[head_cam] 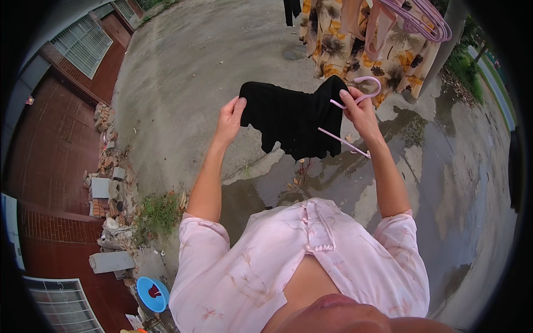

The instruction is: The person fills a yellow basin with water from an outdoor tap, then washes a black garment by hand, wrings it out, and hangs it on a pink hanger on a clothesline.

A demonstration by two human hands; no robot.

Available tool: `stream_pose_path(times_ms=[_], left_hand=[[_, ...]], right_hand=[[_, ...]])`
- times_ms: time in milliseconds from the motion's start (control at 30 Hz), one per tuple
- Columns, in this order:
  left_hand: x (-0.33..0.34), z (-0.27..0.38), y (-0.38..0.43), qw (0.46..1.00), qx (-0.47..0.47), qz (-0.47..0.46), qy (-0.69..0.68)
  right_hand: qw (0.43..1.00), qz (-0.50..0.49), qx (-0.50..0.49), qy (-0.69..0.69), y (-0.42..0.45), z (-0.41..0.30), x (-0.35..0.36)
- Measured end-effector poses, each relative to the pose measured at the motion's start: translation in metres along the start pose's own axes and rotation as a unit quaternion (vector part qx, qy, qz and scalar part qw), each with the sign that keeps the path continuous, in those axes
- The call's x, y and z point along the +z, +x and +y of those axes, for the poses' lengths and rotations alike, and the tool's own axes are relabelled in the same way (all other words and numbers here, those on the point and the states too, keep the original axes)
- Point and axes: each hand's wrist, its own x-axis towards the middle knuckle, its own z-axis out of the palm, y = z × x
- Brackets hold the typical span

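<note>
Between my two hands a black garment is stretched out in front of my chest, its lower edge hanging loose and uneven. The fingers of my left hand pinch its left edge. My right hand grips the opposite upper edge, together with a pink clothes hanger. The hanger's hook curves up past my right fingers, and its lower bar shows below, partly across the cloth. Part of the hanger is hidden by the garment and my hand.
Flower-patterned cloth and several pink hangers hang beyond my right hand, beside a grey post. Puddled water lies on the concrete. To the left are piled bricks, weeds and a blue basin holding a dark red cloth.
</note>
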Motion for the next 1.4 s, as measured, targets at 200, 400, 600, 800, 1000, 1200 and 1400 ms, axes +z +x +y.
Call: stream_pose_path(times_ms=[200, 400, 600, 800, 1000, 1200, 1400], left_hand=[[0.008, 0.040, -0.008, 0.986, 0.112, 0.083, 0.087], [0.009, 0.078, -0.004, 0.882, 0.293, 0.076, 0.362], [0.065, 0.086, -0.012, 0.858, 0.308, -0.170, 0.374], [0.095, 0.079, -0.029, 0.883, 0.266, -0.201, 0.331], [0.079, 0.079, -0.024, 0.879, 0.273, -0.189, 0.342], [0.029, 0.090, -0.009, 0.893, 0.283, -0.161, 0.310], [0.023, 0.110, 0.001, 0.882, 0.313, -0.135, 0.326]], right_hand=[[1.000, 0.023, 0.003, -0.016, -0.007, -0.011, -0.014], [0.999, 0.003, 0.001, -0.034, -0.007, 0.000, -0.007], [0.983, -0.045, -0.043, -0.170, -0.005, 0.003, 0.012], [0.973, -0.031, -0.071, -0.219, -0.009, 0.017, 0.034], [0.975, -0.191, 0.053, -0.105, -0.006, 0.011, 0.011], [0.943, -0.272, 0.142, -0.125, -0.002, 0.035, -0.062], [0.936, -0.294, 0.172, -0.094, 0.004, 0.038, -0.047]])
